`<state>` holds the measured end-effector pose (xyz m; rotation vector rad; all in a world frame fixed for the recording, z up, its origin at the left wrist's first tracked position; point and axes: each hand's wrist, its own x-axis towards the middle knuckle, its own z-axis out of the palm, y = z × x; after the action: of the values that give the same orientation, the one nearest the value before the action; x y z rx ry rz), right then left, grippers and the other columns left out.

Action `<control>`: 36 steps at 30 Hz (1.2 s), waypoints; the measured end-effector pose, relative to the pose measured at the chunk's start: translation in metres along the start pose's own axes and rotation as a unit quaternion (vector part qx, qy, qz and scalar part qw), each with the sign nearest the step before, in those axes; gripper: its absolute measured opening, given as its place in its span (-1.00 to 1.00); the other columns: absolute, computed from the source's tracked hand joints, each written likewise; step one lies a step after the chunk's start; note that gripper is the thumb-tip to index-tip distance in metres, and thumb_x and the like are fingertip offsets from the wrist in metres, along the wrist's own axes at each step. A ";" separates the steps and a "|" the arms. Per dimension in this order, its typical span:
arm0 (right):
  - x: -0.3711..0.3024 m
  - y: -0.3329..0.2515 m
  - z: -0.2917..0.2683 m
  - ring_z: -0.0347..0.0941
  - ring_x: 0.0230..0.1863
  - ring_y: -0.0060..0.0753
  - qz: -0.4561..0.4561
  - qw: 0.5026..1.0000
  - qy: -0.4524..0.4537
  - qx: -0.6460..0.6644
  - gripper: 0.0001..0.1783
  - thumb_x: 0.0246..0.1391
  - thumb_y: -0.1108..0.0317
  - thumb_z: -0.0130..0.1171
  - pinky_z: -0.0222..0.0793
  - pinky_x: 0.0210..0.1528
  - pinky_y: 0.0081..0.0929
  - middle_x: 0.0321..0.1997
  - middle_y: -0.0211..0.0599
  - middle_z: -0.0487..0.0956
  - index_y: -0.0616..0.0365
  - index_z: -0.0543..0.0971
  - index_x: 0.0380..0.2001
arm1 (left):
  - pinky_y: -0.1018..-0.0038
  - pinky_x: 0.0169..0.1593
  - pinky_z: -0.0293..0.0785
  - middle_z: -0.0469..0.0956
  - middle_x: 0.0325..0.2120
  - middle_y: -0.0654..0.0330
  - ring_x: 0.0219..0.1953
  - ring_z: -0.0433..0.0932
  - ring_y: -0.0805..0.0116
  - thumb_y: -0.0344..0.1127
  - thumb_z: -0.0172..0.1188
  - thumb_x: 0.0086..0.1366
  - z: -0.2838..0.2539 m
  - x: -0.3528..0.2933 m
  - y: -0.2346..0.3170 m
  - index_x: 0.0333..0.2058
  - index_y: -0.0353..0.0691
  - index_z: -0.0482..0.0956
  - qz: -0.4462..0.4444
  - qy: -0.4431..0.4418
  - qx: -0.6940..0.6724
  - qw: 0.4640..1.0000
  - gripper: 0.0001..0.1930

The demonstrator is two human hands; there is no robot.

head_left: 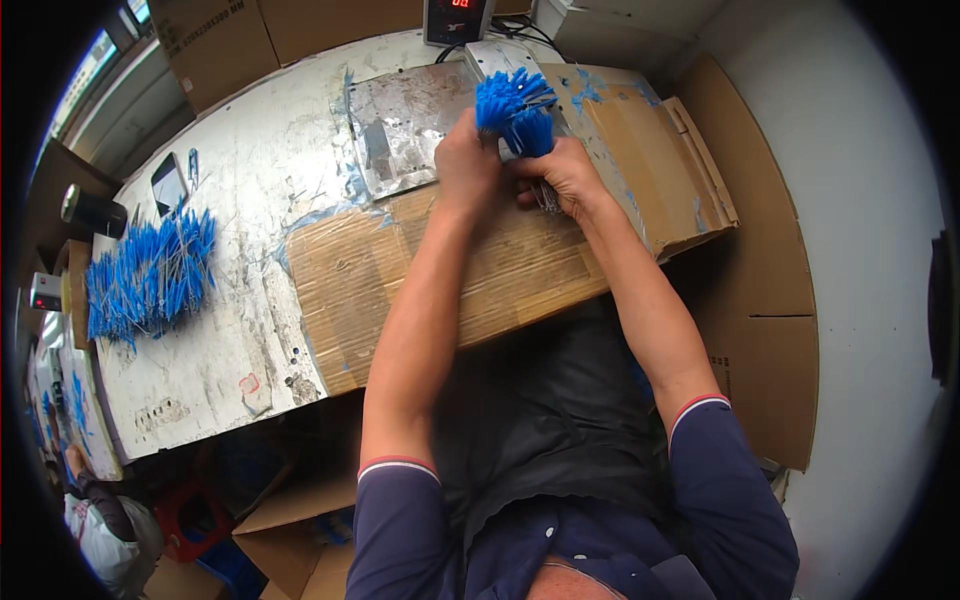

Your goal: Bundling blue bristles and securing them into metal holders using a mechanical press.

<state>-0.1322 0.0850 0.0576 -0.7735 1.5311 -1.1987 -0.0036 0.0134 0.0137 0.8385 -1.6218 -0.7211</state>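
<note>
Both of my hands are raised over the far middle of the bench, close together. My left hand is closed around a bundle of thin wires with blue ends, the blue tips fanning out at the top. Wrapped round a second bundle of blue-ended wires is my right hand; its bare silvery wire ends stick out below the fingers. The two bundles touch or overlap at their blue ends. My left fingers are mostly hidden behind the hand.
A large heap of blue-ended wires lies on the white bench at left, near a phone and a black cylinder. Taped cardboard covers the near edge; a metal plate lies beyond. A red digital display stands behind. A co-worker sits lower left.
</note>
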 end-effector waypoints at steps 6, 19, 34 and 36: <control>-0.002 0.009 -0.002 0.60 -0.52 -0.34 -0.028 0.991 -0.012 0.133 -0.82 -0.01 0.55 0.35 0.65 -0.48 -0.31 -0.44 -0.23 0.62 0.26 0.58 -0.31 | 0.22 -0.17 0.54 0.65 -0.27 -0.05 -0.22 0.66 -0.08 -0.52 0.25 0.23 -0.001 0.001 0.006 -0.04 -0.14 0.59 -0.048 0.003 -0.051 0.998 -0.69; -0.001 0.017 0.002 0.59 -0.56 -0.31 -0.068 0.984 0.055 0.153 -0.89 -0.05 0.59 0.31 0.65 -0.51 -0.34 -0.52 -0.17 0.60 0.34 0.56 -0.43 | 0.15 -0.25 0.50 0.63 -0.35 -0.06 -0.29 0.63 -0.14 -0.51 0.28 0.20 0.002 0.002 -0.010 -0.15 -0.17 0.54 -0.023 0.044 0.001 0.999 -0.76; 0.025 0.007 0.008 0.53 -0.73 -0.20 -0.064 0.971 0.212 0.093 -0.90 -0.12 0.65 0.21 0.55 -0.73 -0.34 -0.62 -0.07 0.55 0.40 0.49 -0.62 | 0.08 -0.29 0.44 0.60 -0.44 -0.06 -0.35 0.60 -0.17 -0.46 0.27 0.22 0.003 0.004 -0.016 -0.25 -0.18 0.49 -0.042 0.108 0.027 0.993 -0.84; 0.026 0.008 0.008 0.54 -0.73 -0.20 -0.061 0.970 0.214 0.098 -0.91 -0.11 0.65 0.22 0.55 -0.73 -0.33 -0.62 -0.06 0.55 0.40 0.49 -0.58 | 0.05 -0.26 0.44 0.60 -0.42 -0.06 -0.33 0.59 -0.18 -0.47 0.24 0.22 0.002 0.004 -0.015 -0.23 -0.20 0.49 -0.034 0.131 0.075 0.988 -0.84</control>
<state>-0.1316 0.0619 0.0417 -0.5003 1.6909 -1.6626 -0.0035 0.0015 0.0029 1.0552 -1.4274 -0.5155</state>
